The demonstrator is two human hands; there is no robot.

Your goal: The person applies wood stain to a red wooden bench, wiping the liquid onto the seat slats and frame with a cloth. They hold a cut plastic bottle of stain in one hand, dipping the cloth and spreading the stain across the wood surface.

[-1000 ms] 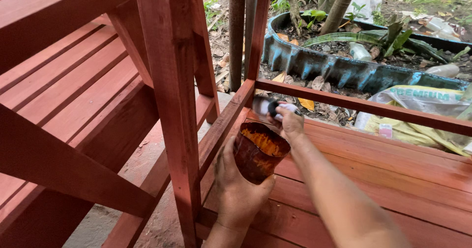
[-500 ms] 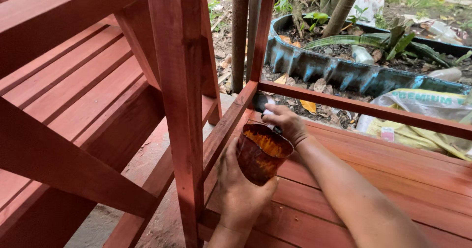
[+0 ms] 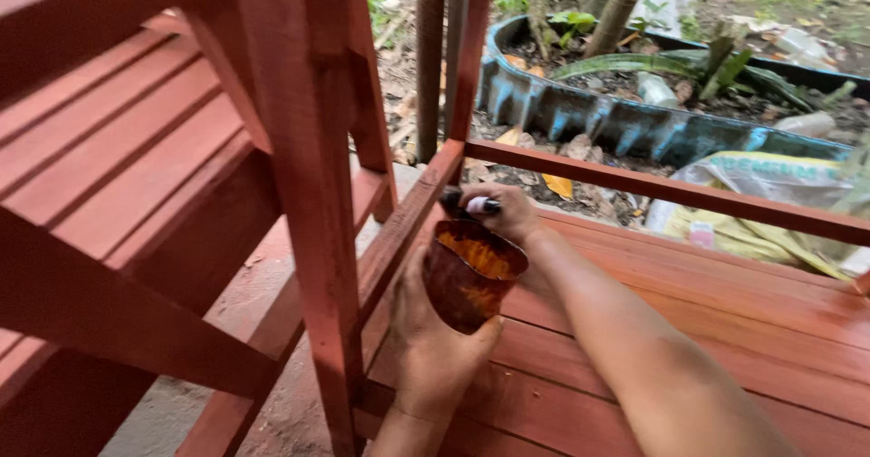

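Head view shows the left hand (image 3: 426,348) gripping a stain cup (image 3: 471,274) just below the right hand (image 3: 507,214), which clenches a brush (image 3: 469,204) whose long axis runs leftward, tip touching the slanted rail (image 3: 408,230) above the floorboards (image 3: 725,330).

Red-brown stained wooden frame (image 3: 308,194) and slats; amber-brown stained cup (image 3: 469,276); far, a ribbed teal-black planter (image 3: 580,117).
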